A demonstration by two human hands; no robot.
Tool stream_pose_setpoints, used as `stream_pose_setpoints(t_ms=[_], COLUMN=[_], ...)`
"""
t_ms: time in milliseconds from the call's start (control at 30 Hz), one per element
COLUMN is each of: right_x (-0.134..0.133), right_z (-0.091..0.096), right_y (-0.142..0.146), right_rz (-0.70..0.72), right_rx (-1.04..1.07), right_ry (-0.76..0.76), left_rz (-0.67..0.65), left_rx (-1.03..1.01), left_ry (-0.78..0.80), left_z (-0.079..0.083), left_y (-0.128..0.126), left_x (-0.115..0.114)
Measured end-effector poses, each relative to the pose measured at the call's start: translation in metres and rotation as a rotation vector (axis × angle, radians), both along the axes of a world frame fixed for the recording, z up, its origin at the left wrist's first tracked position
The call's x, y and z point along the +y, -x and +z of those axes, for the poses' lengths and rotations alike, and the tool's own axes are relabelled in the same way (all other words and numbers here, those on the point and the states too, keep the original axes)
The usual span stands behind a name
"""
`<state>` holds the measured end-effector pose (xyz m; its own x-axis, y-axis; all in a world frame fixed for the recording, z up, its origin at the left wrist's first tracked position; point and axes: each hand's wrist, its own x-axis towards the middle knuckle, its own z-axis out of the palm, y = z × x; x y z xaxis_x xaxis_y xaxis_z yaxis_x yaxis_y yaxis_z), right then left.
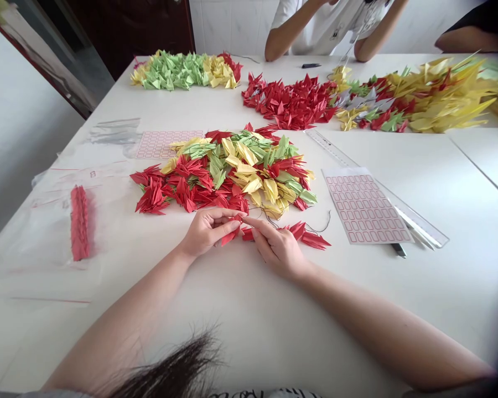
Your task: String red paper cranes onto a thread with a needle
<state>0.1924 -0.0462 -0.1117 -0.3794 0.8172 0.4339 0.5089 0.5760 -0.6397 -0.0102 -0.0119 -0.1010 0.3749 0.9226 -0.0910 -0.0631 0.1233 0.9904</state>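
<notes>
My left hand (203, 232) pinches a red folded-paper piece (231, 237), crane-like in shape, between thumb and fingers. The fingertips of my right hand (280, 250) meet the same piece from the other side; they are closed, and whatever they pinch is too small to make out. More red folded pieces (311, 237) lie in a row beside and partly behind my right hand. A dark thread (322, 229) curls on the table near them. Just beyond both hands spreads a heap of red, yellow and green folded papers (240, 166).
At left, a clear plastic bag (45, 221) lies near a packed red paper strip (80, 224). Label sheets (367, 207), a clear ruler (423, 224) and a black-tipped tool (398, 250) lie at right. Farther back are red (290, 99) and green (174, 72) paper heaps; a person (315, 27) sits opposite.
</notes>
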Motion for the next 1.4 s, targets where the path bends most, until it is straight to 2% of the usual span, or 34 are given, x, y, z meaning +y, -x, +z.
stream_pose_setpoints(t_ms=[333, 867, 1000, 1200, 1400], right_x=[0.0021, 0.0027, 0.0028, 0.0021, 0.0027], right_z=[0.0026, -0.0014, -0.0004, 0.0001, -0.0006], right_y=[-0.0021, -0.0026, -0.0023, -0.0022, -0.0022], right_rz=[0.006, 0.019, 0.011, 0.012, 0.040], right_rx=[0.028, 0.031, 0.035, 0.021, 0.016], right_ry=[-0.007, -0.046, -0.062, -0.032, -0.063], left_rz=[0.107, 0.102, 0.062, 0.091, -0.015], left_rx=[0.009, 0.046, 0.022, -0.065, -0.064], left_ry=[0.058, -0.042, 0.027, 0.138, 0.204], left_z=[0.0010, 0.0024, 0.0017, 0.0014, 0.0036], left_y=[-0.0038, -0.0023, -0.0007, -0.0003, 0.0024], left_x=[0.0020, 0.0022, 0.0027, 0.0030, 0.0042])
